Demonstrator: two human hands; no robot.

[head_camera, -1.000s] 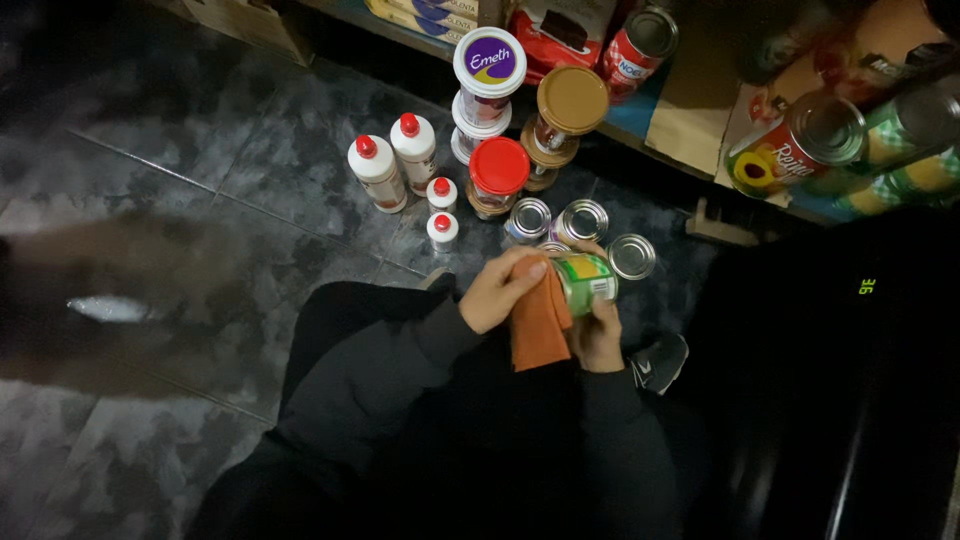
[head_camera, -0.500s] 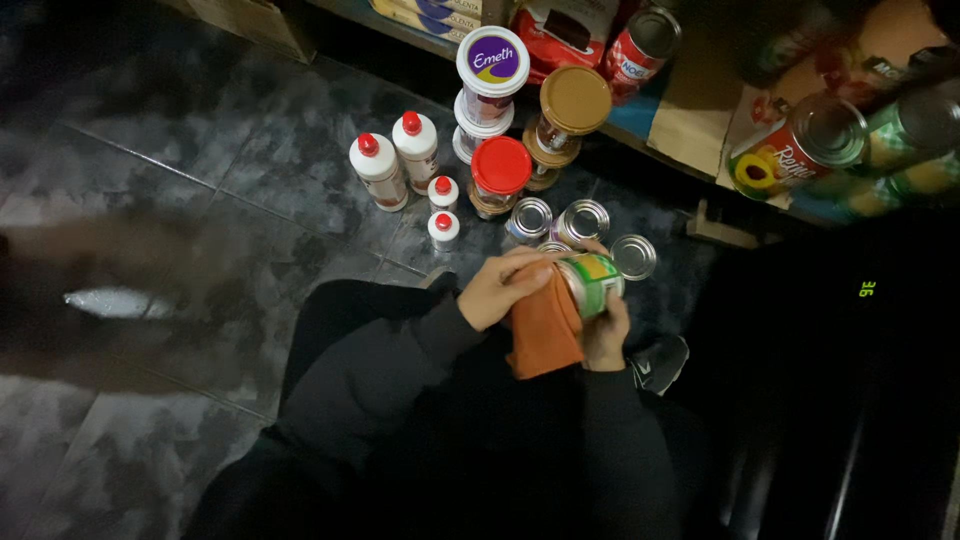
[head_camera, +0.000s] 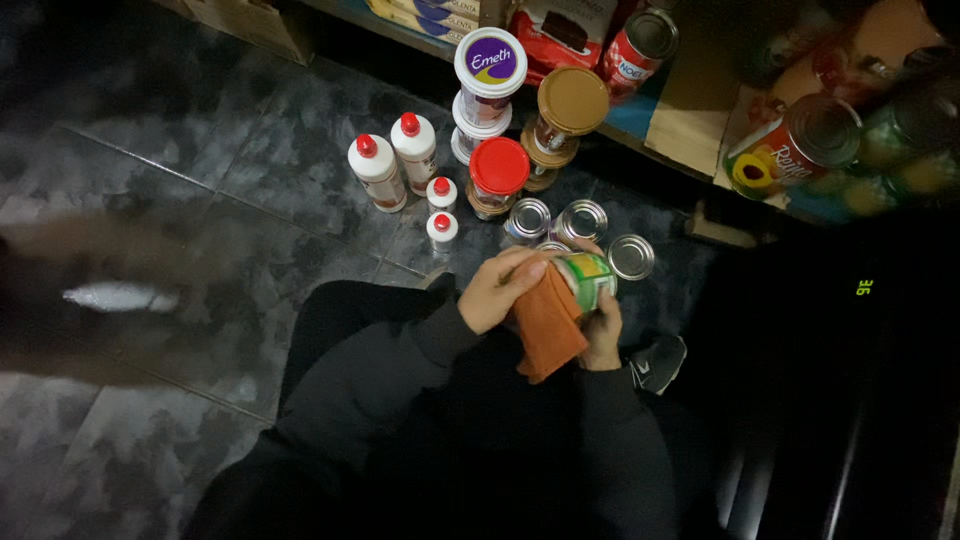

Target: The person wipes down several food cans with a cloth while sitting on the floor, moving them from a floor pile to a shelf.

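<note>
I crouch over a dark tiled floor. My right hand [head_camera: 603, 333] grips a small tin can with a green and yellow label [head_camera: 588, 277], tilted on its side. My left hand [head_camera: 502, 288] presses an orange cloth [head_camera: 548, 325] against the can's side; the cloth hangs down between both hands. Both dark sleeves reach up from the bottom of the view.
Three tin cans [head_camera: 580, 222] stand on the floor just beyond my hands. Behind them are white bottles with red caps [head_camera: 396, 158], a red-lidded jar [head_camera: 497, 175], a brown-lidded jar [head_camera: 567, 112] and stacked white tubs [head_camera: 488, 75]. A low shelf with cans and packets [head_camera: 790, 140] runs along the top right.
The can has tilted slightly and my left hand has shifted the cloth over it. The things on the floor have not moved.
</note>
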